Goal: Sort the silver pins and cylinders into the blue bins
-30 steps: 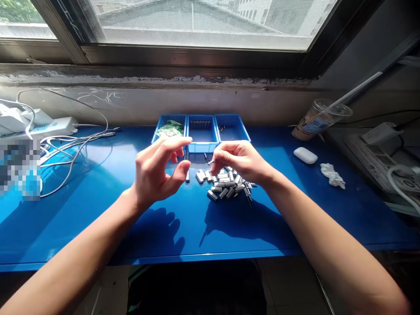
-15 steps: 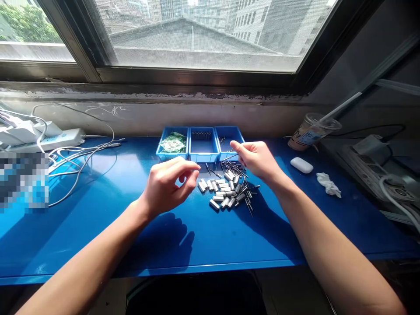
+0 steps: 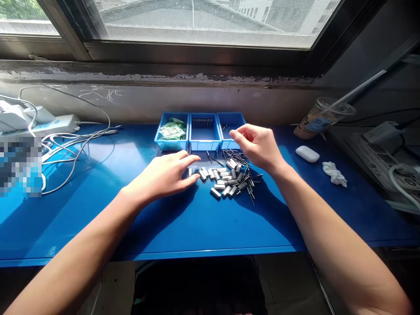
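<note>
My left hand [image 3: 167,174] is low over the table, thumb and fingers apart. A small silver metal block [image 3: 189,172] lies in the gap between them; I cannot tell whether the fingertips touch it. My right hand [image 3: 257,146] is closed in a pinch at the front of the right blue bin [image 3: 231,118]; what its fingers hold, if anything, is hidden. Between the hands lie several loose silver blocks [image 3: 226,178] in a heap. Thin dark metal rods [image 3: 234,155] are scattered behind and to the right of them. A few similar rods [image 3: 224,127] are in the right bin.
The left blue bin [image 3: 172,145] holds green packets; the middle bin [image 3: 205,145] has a row of small cylinders at its back. Cables [image 3: 75,146] and a power strip [image 3: 62,127] lie left. A drink cup [image 3: 323,118], white case [image 3: 307,154] and crumpled tissue [image 3: 334,173] stand right.
My left hand has opened from a loose curl and come down to the table beside a block. My right hand stays near the right bin; the thin rod seen at its fingers earlier no longer shows.
</note>
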Demonstrator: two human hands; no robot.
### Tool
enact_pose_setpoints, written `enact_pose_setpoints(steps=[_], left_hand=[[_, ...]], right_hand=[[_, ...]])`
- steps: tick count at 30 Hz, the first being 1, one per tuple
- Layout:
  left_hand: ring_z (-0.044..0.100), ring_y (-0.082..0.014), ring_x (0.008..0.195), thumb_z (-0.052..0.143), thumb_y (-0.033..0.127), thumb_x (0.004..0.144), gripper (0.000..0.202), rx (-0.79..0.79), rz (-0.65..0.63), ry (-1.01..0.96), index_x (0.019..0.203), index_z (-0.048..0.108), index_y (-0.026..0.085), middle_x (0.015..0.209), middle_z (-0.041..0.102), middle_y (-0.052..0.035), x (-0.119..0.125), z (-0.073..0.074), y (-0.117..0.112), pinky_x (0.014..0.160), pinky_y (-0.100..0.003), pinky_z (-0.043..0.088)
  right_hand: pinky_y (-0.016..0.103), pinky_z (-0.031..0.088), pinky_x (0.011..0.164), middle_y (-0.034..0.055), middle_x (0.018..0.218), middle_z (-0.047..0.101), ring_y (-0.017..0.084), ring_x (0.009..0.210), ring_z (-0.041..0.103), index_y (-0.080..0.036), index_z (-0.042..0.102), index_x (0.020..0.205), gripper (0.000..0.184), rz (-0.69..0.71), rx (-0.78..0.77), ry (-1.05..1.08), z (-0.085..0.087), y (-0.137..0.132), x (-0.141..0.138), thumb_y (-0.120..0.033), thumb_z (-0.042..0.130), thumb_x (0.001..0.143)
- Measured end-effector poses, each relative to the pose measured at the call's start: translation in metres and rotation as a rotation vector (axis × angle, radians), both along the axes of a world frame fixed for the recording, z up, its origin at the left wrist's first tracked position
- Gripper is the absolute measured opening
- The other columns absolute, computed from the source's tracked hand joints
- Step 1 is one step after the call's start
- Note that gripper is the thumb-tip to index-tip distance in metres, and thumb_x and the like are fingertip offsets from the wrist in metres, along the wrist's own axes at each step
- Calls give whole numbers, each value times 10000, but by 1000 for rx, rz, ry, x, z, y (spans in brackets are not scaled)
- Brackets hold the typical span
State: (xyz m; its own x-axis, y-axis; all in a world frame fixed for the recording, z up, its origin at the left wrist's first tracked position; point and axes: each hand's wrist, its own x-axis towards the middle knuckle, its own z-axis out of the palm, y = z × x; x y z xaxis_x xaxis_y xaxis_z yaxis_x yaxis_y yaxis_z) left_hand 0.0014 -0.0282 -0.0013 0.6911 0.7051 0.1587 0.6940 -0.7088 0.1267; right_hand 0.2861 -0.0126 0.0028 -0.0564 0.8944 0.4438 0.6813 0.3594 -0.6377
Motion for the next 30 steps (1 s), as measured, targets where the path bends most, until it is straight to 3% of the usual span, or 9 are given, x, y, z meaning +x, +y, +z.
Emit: enact_pose_setpoints(steps=[6, 10, 13, 17, 21, 26, 30], left_hand=[[710, -243, 951, 589, 437, 1009, 350, -159, 13, 43, 1267, 701, 229, 1183, 688, -67, -1, 0, 6, 792, -323, 569], [694, -231, 909, 573, 282, 989, 212, -184, 2, -21, 1115, 725, 207, 1121, 695, -71, -1, -1, 8, 774, -325, 551], [694, -229, 899, 583, 194, 960, 190, -162, -25, -94, 1102, 709, 200, 1067, 711, -62, -1, -5, 10, 787, -333, 545], [685, -185, 822, 635, 169, 947, 192, -35, -103, -347, 1130, 691, 172, 983, 720, -52, 3, -10, 9, 752, -300, 545], [673, -146, 795, 650, 134, 953, 91, 173, -225, -592, 1028, 693, 160, 928, 721, -42, 14, -10, 3, 738, -256, 555], [689, -149, 860, 662, 120, 975, 121, 292, -339, -664, 1089, 678, 158, 996, 737, -65, 22, -12, -4, 778, -252, 585], [694, -175, 916, 665, 178, 994, 120, 368, -290, -641, 1112, 683, 185, 1036, 731, -73, 22, -14, -3, 824, -295, 597]], right_hand=[[279, 389, 603, 5, 697, 661, 137, 606, 545, -172, 754, 930, 254, 268, -3, -235, -7, -10, -18, -403, 665, 988], [283, 406, 614, 26, 735, 689, 155, 645, 585, -161, 764, 985, 199, 329, -31, -284, -9, -14, -26, -335, 669, 990], [285, 409, 618, 31, 753, 703, 154, 646, 590, -159, 767, 1002, 187, 335, -32, -305, -11, -15, -30, -322, 678, 985], [271, 419, 630, 20, 777, 710, 139, 653, 588, -172, 769, 1011, 206, 393, -27, -244, -15, -17, -34, -355, 676, 991], [243, 416, 594, 17, 801, 718, 122, 643, 577, -168, 772, 1004, 291, 521, -106, -64, -13, -21, -42, -430, 645, 1011], [229, 424, 580, 17, 746, 701, 127, 655, 593, -138, 752, 858, 361, 579, -252, 123, -7, -29, -51, -467, 675, 985], [250, 499, 635, 33, 825, 755, 167, 741, 679, -149, 786, 932, 307, 570, -324, 245, -6, -31, -53, -453, 741, 943]])
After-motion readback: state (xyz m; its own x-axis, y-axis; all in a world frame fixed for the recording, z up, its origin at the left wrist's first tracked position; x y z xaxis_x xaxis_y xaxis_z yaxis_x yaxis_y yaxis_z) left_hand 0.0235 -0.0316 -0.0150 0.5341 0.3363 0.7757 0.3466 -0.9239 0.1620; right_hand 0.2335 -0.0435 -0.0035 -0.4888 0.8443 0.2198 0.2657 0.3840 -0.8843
